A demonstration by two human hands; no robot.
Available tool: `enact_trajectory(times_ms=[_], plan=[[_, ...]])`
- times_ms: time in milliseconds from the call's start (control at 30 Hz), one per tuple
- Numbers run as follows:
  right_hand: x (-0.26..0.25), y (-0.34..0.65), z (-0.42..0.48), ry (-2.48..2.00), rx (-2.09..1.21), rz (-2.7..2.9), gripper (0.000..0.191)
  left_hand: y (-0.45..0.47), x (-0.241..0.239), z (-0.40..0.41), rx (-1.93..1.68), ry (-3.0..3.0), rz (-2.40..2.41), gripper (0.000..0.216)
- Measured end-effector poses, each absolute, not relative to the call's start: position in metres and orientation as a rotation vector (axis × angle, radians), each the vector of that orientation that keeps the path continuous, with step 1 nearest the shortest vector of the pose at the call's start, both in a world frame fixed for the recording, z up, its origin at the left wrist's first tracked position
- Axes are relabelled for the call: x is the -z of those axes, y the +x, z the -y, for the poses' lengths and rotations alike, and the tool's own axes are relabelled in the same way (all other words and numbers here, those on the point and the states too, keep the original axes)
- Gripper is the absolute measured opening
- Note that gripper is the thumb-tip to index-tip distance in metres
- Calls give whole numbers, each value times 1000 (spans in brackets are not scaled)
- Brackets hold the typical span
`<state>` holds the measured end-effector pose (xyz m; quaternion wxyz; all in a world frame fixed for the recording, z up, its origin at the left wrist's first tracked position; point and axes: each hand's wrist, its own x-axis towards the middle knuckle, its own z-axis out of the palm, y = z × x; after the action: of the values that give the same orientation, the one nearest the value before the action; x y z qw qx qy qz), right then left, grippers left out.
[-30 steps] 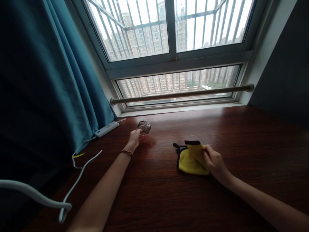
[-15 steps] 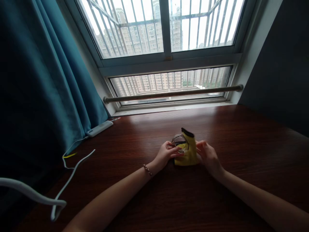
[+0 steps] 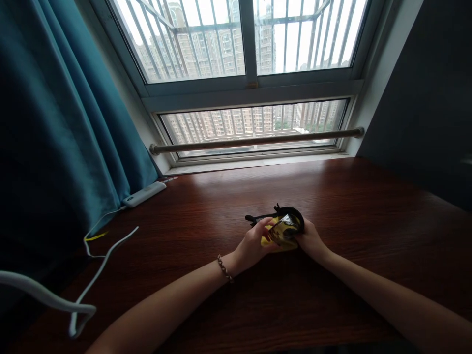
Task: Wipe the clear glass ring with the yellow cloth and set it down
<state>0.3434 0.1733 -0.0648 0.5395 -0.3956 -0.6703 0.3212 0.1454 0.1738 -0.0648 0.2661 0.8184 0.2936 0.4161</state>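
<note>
While both hands meet at centre frame, the left hand (image 3: pixel 254 243) pinches a small glass (image 3: pixel 285 227) and the right hand (image 3: pixel 311 241) presses a yellow cloth (image 3: pixel 269 239) around it — a slack grip could drop it onto the dark table (image 3: pixel 368 206).

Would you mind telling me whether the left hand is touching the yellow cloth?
Touching: the head view shows the left hand with its fingers pressed on the yellow cloth.

A: Cloth (image 3: pixel 266 240)?
B: Yellow, black trim.
A: Curtain (image 3: pixel 55 128)?
B: Teal, plain.
A: Table (image 3: pixel 368 206)?
B: Dark reddish-brown wood grain. Cable (image 3: pixel 110 258) white. Bracelet (image 3: pixel 224 268) brown, beaded.
</note>
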Motion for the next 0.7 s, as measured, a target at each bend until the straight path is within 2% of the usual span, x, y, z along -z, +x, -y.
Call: enact_trajectory(times_ms=[167, 333, 500, 600, 700], plan=[[65, 340, -173, -932, -714, 1626, 20, 146, 57, -172, -983, 2444, -722, 71], [65, 339, -169, -926, -613, 1705, 12, 148, 48, -170, -1059, 2539, -643, 86], [62, 339, -164, -857, -644, 1740, 12, 145, 44, -172, -1113, 2588, -586, 87], [60, 339, -163, -812, -677, 1769, 20, 142, 43, -174, -1083, 2660, -614, 90], [59, 338, -162, -807, -702, 1772, 29, 139, 42, -176, -984, 2619, -652, 81]])
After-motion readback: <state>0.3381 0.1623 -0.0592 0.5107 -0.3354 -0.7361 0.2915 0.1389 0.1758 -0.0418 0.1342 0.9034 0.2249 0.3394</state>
